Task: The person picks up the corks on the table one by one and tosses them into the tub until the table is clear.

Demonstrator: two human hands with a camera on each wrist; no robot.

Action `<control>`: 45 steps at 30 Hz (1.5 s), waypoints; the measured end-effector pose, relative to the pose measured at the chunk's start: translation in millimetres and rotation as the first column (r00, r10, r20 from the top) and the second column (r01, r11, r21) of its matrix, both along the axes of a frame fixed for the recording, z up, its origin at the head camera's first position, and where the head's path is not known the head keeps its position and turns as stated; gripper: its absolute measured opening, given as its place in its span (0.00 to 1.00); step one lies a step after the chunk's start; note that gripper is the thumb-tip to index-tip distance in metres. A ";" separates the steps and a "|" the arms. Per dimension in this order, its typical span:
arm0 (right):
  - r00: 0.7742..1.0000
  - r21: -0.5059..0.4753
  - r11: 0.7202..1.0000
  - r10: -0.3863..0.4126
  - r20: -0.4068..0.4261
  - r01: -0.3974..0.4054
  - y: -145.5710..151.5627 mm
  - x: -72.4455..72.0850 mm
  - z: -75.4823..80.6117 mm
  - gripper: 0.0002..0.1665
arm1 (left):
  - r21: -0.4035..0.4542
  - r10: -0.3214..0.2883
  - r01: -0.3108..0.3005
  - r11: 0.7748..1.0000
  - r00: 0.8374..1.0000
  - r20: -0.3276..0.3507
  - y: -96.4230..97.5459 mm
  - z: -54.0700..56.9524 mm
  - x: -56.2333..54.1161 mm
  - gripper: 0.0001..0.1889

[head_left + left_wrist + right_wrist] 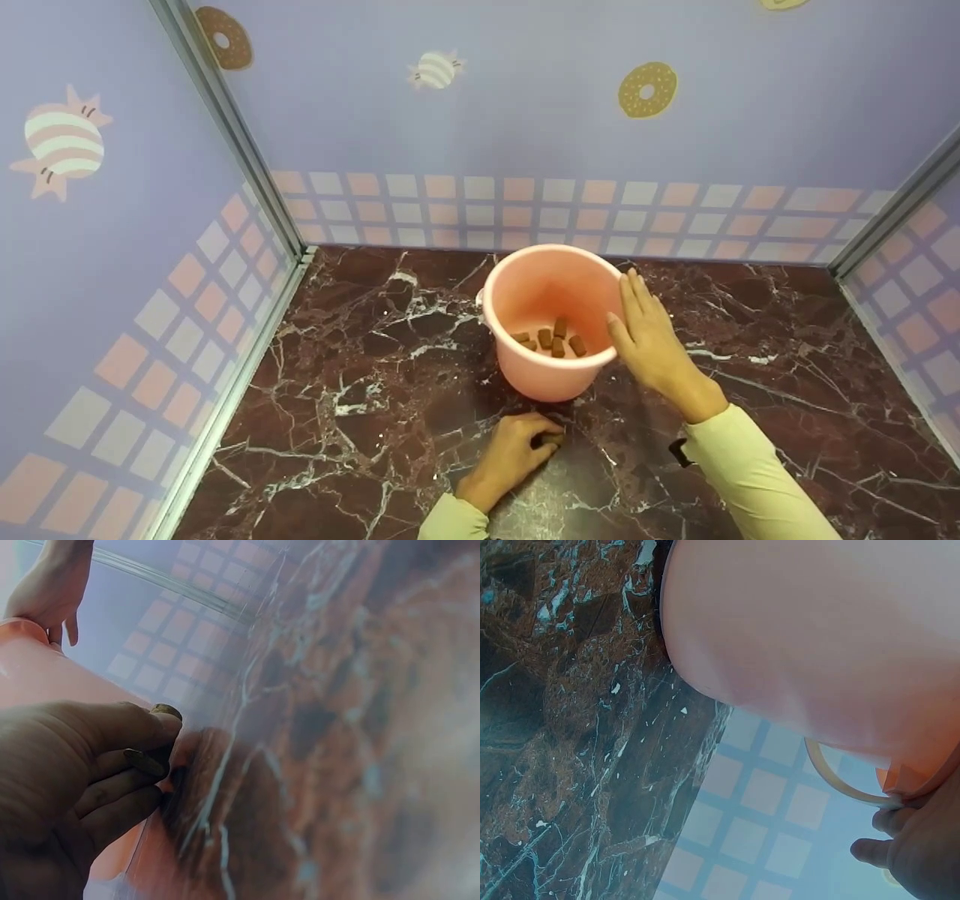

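Note:
A pink bucket (547,379) stands upright on the dark marbled surface, with several small brown cylinder-like pieces (557,347) on its floor. My left hand (517,450) is in front of the bucket, low over the surface. Between its thumb and fingers it pinches a small brown piece (166,712); a second small dark piece (146,763) shows against the fingers in the left wrist view. My right hand (652,341) rests on the right side of the bucket's rim, fingers extended and thumb spread along the edge. Its fingertips are partly hidden in the right wrist view.
A curved pale handle (840,784) hangs at the bucket's side. Patterned lilac panels (525,135) bound the surface at the back and both sides, with metal strips (225,420) along the side edges. A dark band (681,452) sits at the right wrist.

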State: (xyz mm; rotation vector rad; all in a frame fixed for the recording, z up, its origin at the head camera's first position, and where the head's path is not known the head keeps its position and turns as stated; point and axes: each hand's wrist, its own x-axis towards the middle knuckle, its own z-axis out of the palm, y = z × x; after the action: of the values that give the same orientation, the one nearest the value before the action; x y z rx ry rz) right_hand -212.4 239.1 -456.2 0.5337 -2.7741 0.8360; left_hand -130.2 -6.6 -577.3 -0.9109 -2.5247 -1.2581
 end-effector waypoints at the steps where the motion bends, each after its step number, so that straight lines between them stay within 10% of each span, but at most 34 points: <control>1: 1.000 0.002 1.000 -0.001 -0.003 0.001 0.1 -0.1 -0.3 0.41 | 0.000 0.002 -0.002 1.000 1.000 0.002 -0.3 0.3 0.1 0.12; 45: 1.000 0.001 1.000 0.004 -0.007 -0.004 1.0 -0.2 -1.0 0.41 | 0.211 0.035 -0.005 0.978 0.990 -0.137 -13.6 47.2 4.2 0.11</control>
State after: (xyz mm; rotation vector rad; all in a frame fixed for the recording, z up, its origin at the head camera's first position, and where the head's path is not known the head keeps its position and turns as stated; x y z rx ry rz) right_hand -212.6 240.1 -457.3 0.5413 -2.7679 0.8321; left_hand -126.0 -20.2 -530.0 -0.8895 -2.2379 -1.3716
